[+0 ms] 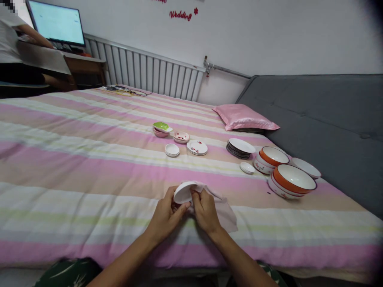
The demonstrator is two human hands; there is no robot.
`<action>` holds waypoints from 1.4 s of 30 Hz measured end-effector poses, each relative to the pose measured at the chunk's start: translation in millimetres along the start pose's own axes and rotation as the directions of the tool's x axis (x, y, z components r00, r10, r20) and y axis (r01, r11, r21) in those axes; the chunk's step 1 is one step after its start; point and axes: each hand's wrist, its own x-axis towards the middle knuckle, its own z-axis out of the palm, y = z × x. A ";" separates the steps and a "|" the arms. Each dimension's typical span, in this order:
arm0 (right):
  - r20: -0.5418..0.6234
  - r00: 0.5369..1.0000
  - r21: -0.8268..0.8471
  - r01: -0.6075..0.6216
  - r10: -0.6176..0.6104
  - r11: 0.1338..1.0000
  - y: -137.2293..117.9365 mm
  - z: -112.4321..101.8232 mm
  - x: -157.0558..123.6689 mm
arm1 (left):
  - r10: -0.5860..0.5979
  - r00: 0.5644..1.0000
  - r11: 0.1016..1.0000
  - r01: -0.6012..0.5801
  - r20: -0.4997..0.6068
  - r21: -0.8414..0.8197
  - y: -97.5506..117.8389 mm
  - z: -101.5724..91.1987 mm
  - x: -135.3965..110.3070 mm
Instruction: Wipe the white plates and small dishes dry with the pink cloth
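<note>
Gripping a white dish (183, 193) near the front edge of the bed (113, 223), left hand (166, 213) apparently steadies it for cloth (224, 213) pinched in right hand (206, 210)

Soft, even light; the screen (56, 22) glows pale; faint shadows lie beneath the bowls (289, 185); dark vignetting rims the right corners; top left is pixelated.

White dish (182, 193) held tilted; pale pinkish cloth (224, 213) at right edge

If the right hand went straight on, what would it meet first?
Probably the dish in the left hand, just beyond the right hand and its cloth; whether they touch is unclear.
</note>
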 end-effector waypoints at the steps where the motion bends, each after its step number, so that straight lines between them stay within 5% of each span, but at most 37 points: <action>1: -0.024 0.999 -0.094 0.033 -0.035 0.995 0.2 -2.5 0.6 | 0.002 1.000 1.000 -0.002 -0.008 0.029 0.5 -2.4 0.7; 6: -0.058 0.966 -0.480 0.193 -0.250 0.856 1.7 -8.9 1.2 | 0.017 0.996 0.962 0.008 -0.088 0.273 -1.4 -17.1 3.8; 12: -0.020 0.915 -0.597 0.312 -0.403 0.739 1.4 -5.9 -0.8 | 0.158 0.985 0.849 -0.100 -0.070 0.519 -4.9 -21.4 3.3; 20: -0.025 0.978 -0.455 0.174 -0.208 0.873 0.5 -7.0 -0.5 | 0.017 0.997 0.986 -0.005 -0.069 0.169 -1.1 -10.1 1.3; 25: -0.027 0.998 -0.245 0.054 -0.063 0.968 -3.5 -4.5 -1.4 | -0.051 0.998 0.984 0.046 -0.026 -0.170 -0.3 -1.6 1.2; 32: 0.014 0.999 0.002 -0.034 0.034 0.999 -7.3 -1.3 -1.2 | -0.092 0.996 0.964 0.092 0.009 -0.249 -1.9 3.1 1.9; 36: -0.016 0.998 -0.176 0.058 -0.062 0.983 -3.4 -5.6 0.9 | -0.049 0.999 0.993 0.051 0.023 -0.105 -2.3 -3.5 3.7; 42: 0.027 0.973 -0.517 0.211 -0.231 0.830 1.4 -8.7 1.1 | 0.065 0.996 0.926 -0.034 -0.069 0.377 0.6 -21.1 4.8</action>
